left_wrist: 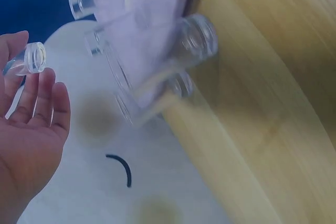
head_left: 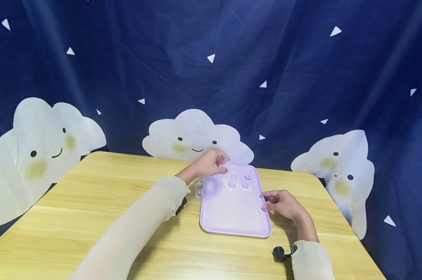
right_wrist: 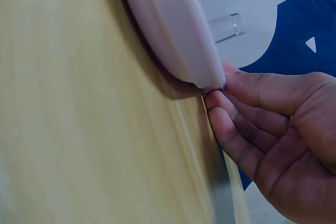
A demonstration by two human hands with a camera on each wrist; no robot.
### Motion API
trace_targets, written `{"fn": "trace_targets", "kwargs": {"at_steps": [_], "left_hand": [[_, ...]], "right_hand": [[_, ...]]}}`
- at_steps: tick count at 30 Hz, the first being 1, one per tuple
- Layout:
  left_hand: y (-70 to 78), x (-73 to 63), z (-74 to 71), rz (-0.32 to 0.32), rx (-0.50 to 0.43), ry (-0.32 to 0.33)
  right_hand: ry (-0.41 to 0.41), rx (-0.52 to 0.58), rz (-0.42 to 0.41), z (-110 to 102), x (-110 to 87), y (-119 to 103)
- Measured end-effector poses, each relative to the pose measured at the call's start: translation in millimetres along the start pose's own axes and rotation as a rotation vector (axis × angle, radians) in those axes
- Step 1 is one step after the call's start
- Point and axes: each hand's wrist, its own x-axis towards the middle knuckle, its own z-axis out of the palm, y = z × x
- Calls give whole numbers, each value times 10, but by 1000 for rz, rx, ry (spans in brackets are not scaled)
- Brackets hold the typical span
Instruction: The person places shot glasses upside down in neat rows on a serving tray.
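In the left wrist view, my left hand (left_wrist: 34, 145) holds a small clear bottle (left_wrist: 35, 57) between thumb and fingers. The head view has that left hand (head_left: 209, 164) over the far left corner of a pale purple tray (head_left: 235, 217). Two clear bottles (head_left: 233, 182) (head_left: 246, 182) stand on the tray's far half, and another is partly hidden near the left hand. My right hand (head_left: 284, 204) pinches the tray's right rim. Close up in the right wrist view, the thumb of the right hand (right_wrist: 283, 135) is above the tray edge (right_wrist: 173, 30), with fingers below.
Just outside the tray's left edge stand more clear bottles (head_left: 198, 188), partly behind the left forearm. Everything rests on a light wooden table (head_left: 134, 190). A dark blue curtain (head_left: 211, 85) with white clouds hangs directly behind the table's far edge.
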Motion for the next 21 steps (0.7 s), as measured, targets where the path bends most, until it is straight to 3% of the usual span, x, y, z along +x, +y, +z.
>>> {"fn": "trace_targets", "kwargs": {"at_steps": [8,15,21], "left_hand": [[121,54,197,9,-34,-45],[253,48,353,26,19,-102],[262,73,458,31,56,-139]], "right_hand": [[-5,0,9,-10,8,10],[-19,18,-14,-29,20,-3],[-31,26,-33,-21,15,19]]}}
